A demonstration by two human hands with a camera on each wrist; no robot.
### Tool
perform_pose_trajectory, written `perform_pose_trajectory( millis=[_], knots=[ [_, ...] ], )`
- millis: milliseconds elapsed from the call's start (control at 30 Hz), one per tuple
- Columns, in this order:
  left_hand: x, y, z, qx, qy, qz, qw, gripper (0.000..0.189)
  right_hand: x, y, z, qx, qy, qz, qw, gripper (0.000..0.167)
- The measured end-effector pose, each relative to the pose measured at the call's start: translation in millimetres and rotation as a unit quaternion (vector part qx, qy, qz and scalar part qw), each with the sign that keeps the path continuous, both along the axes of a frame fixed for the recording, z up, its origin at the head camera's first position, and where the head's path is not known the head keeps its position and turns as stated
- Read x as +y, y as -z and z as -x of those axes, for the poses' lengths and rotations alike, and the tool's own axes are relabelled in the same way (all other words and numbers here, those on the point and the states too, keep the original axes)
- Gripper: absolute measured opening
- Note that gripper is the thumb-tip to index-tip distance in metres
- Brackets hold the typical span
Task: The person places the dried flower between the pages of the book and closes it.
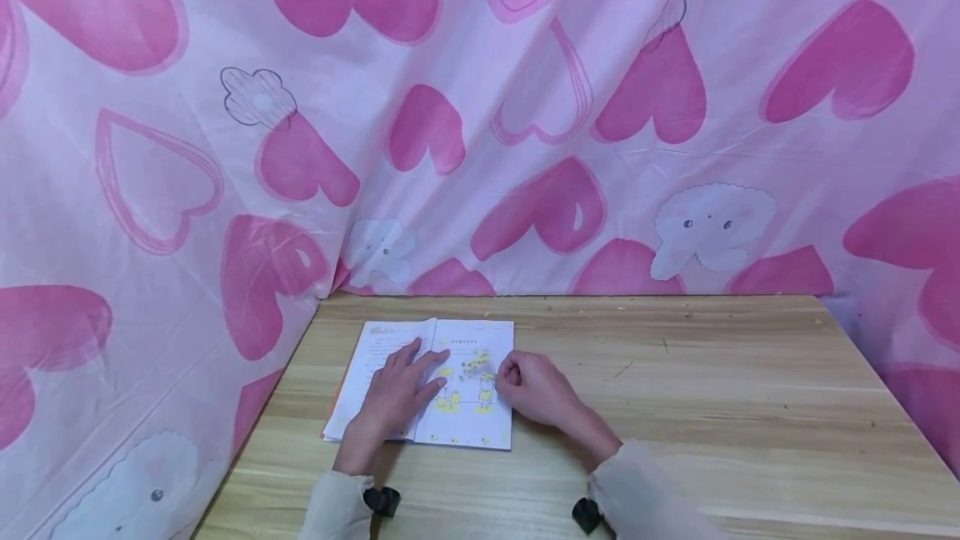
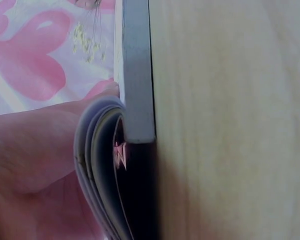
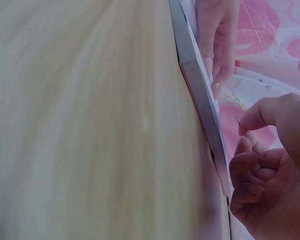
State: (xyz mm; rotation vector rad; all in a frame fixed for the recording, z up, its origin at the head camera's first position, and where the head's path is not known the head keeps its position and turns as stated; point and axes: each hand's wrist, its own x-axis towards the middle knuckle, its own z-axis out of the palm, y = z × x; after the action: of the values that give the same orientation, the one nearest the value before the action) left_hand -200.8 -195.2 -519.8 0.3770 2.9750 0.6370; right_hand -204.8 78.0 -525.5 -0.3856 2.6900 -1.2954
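An open book [image 1: 465, 432] lies on the table, with printed text on its left page and yellow drawings on its right page. My left hand [image 1: 393, 394] rests across the middle of the book, fingers spread over the pages. In the left wrist view that hand [image 2: 35, 150] lies against the curved pages [image 2: 87, 135]. At the right page's edge, my right hand [image 1: 534, 388] pinches the thin stems of a small sprig of yellowish flowers [image 2: 88, 45]. The stem ends stick out between thumb and finger of the right hand [image 3: 275, 160] in the right wrist view.
The wooden table [image 1: 735, 407] extends to the right of the book. A pink and white cloth with hearts [image 1: 540, 207] hangs behind the table and along its left side. Small yellow bits [image 1: 622, 309] lie near the table's back edge.
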Motion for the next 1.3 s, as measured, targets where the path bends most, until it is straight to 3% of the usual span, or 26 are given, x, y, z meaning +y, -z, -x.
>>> perform_pose_trajectory(
  millis=[567,767,1000,1100,1300],
  knots=[
    [-0.5,0.3,0.2,0.002,0.004,0.008,1.0,0.05,-26,3.7,3.4,-0.025,0.065,-0.033,0.997,0.012],
    [-1.6,2.1,1.0,0.004,0.005,0.009,0.9999,0.05,-25,4.6,3.8,-0.015,0.049,-0.035,0.9981,0.011],
    [-1.9,2.0,1.1,0.004,0.004,0.005,1.0,0.05,-14,7.0,5.0,-0.012,-0.005,0.007,0.9999,0.006],
    [-1.4,1.5,0.4,0.0,0.002,0.002,1.0,0.051,-7,7.5,7.7,0.009,-0.001,0.017,0.9998,0.004],
    [-1.8,1.1,-0.6,-0.007,-0.002,0.003,1.0,0.052,11,6.4,19.9,0.062,0.017,-0.027,0.9976,0.043]
  ],
)
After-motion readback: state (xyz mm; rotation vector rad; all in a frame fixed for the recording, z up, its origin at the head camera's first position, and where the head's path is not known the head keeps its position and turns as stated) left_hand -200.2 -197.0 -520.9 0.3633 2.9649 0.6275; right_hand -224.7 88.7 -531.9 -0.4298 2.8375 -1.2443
